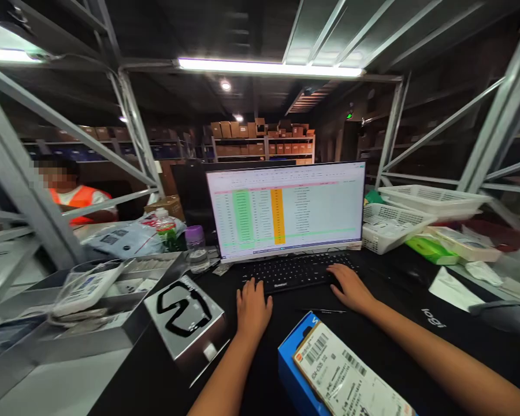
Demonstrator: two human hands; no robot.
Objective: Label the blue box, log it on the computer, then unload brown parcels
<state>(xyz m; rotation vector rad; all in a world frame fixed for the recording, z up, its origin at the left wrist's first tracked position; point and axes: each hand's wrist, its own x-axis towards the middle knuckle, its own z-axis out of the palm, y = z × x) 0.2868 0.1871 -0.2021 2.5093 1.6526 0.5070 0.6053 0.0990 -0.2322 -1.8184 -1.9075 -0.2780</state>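
Fingers spread, my left hand [252,307] rests at the lower left edge of a black keyboard [297,273]. At the keyboard's right end lies my right hand [350,285], open, its fingertips on or close to the keys. Behind the keyboard a monitor [320,211] displays a spreadsheet with a green and an orange column. Between my forearms sits a blue box [292,352] with a labelled package [342,370] on top. A pen [325,311] lies just below the keyboard. Left of my left hand stands a grey box [186,318] with a black strap-shaped picture.
Left are an open grey tray [132,323] with packets, a purple-lidded bottle [196,245] and plastic-wrapped parcels [117,242]. White baskets [396,228], a green packet [432,249] and a paper [455,290] lie right. A person in an orange vest [80,199] is beyond the metal frame.
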